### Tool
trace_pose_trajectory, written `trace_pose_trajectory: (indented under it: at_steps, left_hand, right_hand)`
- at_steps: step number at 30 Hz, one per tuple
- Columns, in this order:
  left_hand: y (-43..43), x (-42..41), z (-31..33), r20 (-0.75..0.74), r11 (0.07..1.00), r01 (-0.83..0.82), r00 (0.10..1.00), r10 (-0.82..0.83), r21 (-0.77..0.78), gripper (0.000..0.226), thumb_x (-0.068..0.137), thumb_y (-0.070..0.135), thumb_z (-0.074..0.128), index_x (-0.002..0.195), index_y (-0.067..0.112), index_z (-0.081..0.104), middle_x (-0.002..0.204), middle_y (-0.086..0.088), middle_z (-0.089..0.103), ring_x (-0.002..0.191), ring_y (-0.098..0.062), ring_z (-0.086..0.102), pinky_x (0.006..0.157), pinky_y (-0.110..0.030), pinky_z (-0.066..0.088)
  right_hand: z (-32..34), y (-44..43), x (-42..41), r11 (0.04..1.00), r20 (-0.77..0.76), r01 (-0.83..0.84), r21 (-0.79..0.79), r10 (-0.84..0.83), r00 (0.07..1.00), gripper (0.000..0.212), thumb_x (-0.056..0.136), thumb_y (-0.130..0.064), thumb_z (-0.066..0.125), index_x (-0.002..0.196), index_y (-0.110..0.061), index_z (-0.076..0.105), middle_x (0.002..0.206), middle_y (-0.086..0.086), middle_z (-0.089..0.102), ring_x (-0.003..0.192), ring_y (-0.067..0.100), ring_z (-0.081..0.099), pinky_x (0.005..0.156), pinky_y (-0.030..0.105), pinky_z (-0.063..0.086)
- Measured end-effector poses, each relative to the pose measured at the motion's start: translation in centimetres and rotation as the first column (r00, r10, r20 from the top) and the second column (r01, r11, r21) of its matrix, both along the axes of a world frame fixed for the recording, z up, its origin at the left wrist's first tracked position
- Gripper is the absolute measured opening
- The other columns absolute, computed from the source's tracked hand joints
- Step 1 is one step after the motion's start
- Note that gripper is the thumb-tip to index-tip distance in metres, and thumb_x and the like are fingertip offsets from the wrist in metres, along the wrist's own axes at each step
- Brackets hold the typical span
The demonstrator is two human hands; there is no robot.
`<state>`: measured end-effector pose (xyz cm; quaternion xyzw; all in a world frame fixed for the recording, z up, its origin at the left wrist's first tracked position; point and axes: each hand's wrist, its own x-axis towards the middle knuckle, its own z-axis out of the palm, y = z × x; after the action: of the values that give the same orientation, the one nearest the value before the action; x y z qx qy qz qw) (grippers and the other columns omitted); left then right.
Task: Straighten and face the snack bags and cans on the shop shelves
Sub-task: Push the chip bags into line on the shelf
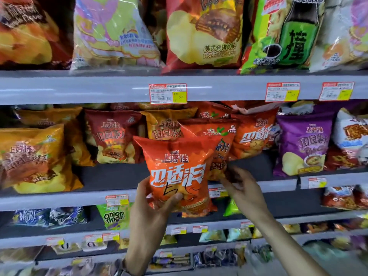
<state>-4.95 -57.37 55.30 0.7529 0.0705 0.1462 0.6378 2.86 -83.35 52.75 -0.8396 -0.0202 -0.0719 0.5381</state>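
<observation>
My left hand (151, 204) grips the lower left corner of an orange-red snack bag (177, 168) with white lettering, held upright in front of the middle shelf (111, 176). Beside it on the right, my right hand (242, 186) touches the bottom of a second orange-red bag (218, 136) that stands on the shelf just behind; the fingers are blurred and their grip is unclear. A third matching bag (253, 136) stands further right. Yellow (31, 156), dark red (113, 136) and purple (302, 144) bags fill the same shelf.
The upper shelf (79, 88) carries large bags, among them a red one (203, 32) and a green one (282, 34). Price tags (168, 93) line the shelf edges. Lower shelves hold small packs, including a green onion rings bag (114, 216). A dark bare patch of shelf (115, 174) lies left of the held bag.
</observation>
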Motion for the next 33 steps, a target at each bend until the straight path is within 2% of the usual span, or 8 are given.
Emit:
trace_pose_trajectory:
  at_steps: [6, 12, 15, 19, 24, 27, 30, 33]
  left_hand:
    - [-4.9, -0.3, -1.1, -0.053, 0.981, 0.19, 0.98, -0.192, -0.028, 0.062, 0.077, 0.026, 0.091, 0.127, 0.033, 0.056, 0.1, 0.032, 0.073, 0.088, 0.007, 0.071, 0.067, -0.01, 0.054]
    - [-9.6, 1.1, -1.0, -0.03, 0.963, 0.271, 0.962, -0.271, 0.008, 0.065, 0.075, 0.047, 0.091, 0.127, 0.043, 0.054, 0.109, 0.024, 0.075, 0.094, 0.003, 0.073, 0.078, -0.03, 0.064]
    - [-11.9, 2.2, -0.6, -0.006, 0.964, 0.265, 0.964, -0.265, 0.037, 0.067, 0.071, 0.061, 0.088, 0.127, 0.048, 0.052, 0.114, 0.023, 0.075, 0.1, -0.002, 0.074, 0.083, -0.038, 0.064]
    - [-15.2, 3.1, -0.7, 0.027, 0.957, 0.263, 0.963, -0.268, 0.119, 0.07, 0.076, 0.066, 0.082, 0.134, 0.048, 0.048, 0.122, 0.018, 0.071, 0.106, -0.005, 0.071, 0.085, -0.038, 0.062]
    - [-19.1, 4.0, -0.1, 0.036, 0.943, 0.279, 0.957, -0.289, 0.181, 0.062, 0.094, 0.046, 0.076, 0.146, 0.035, 0.045, 0.125, 0.02, 0.069, 0.107, 0.006, 0.067, 0.083, -0.018, 0.057]
    - [-21.0, 5.3, 0.4, 0.046, 0.956, 0.248, 0.965, -0.258, 0.156, 0.059, 0.094, 0.045, 0.075, 0.145, 0.035, 0.046, 0.127, 0.02, 0.069, 0.113, 0.004, 0.065, 0.089, -0.024, 0.057]
    - [-22.2, 6.9, 0.3, 0.067, 0.974, 0.185, 0.979, -0.195, 0.131, 0.056, 0.095, 0.041, 0.075, 0.144, 0.036, 0.048, 0.127, 0.021, 0.069, 0.116, -0.002, 0.067, 0.093, -0.031, 0.057]
    - [-23.0, 8.1, 0.1, 0.084, 0.988, 0.106, 0.99, -0.116, 0.108, 0.052, 0.093, 0.039, 0.075, 0.138, 0.038, 0.049, 0.121, 0.025, 0.071, 0.109, -0.001, 0.07, 0.088, -0.025, 0.057]
  right_hand:
    - [0.5, -3.4, -7.0, 0.952, -0.23, -0.098, 0.291, 0.168, 0.959, 0.038, 0.094, -0.037, 0.07, 0.129, -0.024, 0.071, 0.125, -0.007, 0.075, 0.12, 0.013, 0.069, 0.101, 0.035, 0.052]
    - [-0.8, -7.3, -9.1, 0.971, -0.289, -0.133, 0.197, 0.187, 0.939, 0.072, 0.084, -0.04, 0.087, 0.145, -0.031, 0.051, 0.136, -0.011, 0.067, 0.124, 0.013, 0.066, 0.098, 0.031, 0.057]
    - [-0.9, -8.1, -8.2, 0.973, -0.255, -0.091, 0.211, 0.145, 0.956, 0.076, 0.08, -0.034, 0.091, 0.144, -0.028, 0.051, 0.135, -0.009, 0.069, 0.125, 0.012, 0.066, 0.099, 0.034, 0.057]
    - [-0.7, -9.8, -6.4, 0.978, -0.193, -0.007, 0.208, 0.048, 0.98, 0.063, 0.082, -0.027, 0.083, 0.139, -0.026, 0.055, 0.124, -0.012, 0.074, 0.113, 0.003, 0.07, 0.092, 0.021, 0.058]
    - [-1.0, -13.3, -3.8, 0.99, -0.141, 0.065, 0.128, -0.046, 0.989, 0.046, 0.091, -0.024, 0.077, 0.131, -0.031, 0.056, 0.127, -0.005, 0.068, 0.097, -0.011, 0.067, 0.077, 0.006, 0.051]
    - [-0.4, -14.5, -2.2, 0.997, -0.049, 0.062, 0.051, -0.059, 0.997, 0.042, 0.09, -0.034, 0.074, 0.125, -0.043, 0.052, 0.124, -0.014, 0.066, 0.101, -0.012, 0.064, 0.077, 0.008, 0.051]
    - [0.1, -15.0, -0.2, 0.997, 0.063, 0.072, 0.016, -0.073, 0.995, 0.053, 0.093, -0.028, 0.074, 0.135, -0.037, 0.043, 0.123, -0.023, 0.058, 0.102, -0.027, 0.054, 0.076, 0.001, 0.046]
    - [-0.1, -15.3, 1.9, 1.0, 0.078, -0.008, -0.01, 0.009, 0.997, 0.058, 0.095, -0.029, 0.073, 0.142, -0.037, 0.04, 0.125, -0.033, 0.054, 0.105, -0.032, 0.05, 0.08, -0.004, 0.041]
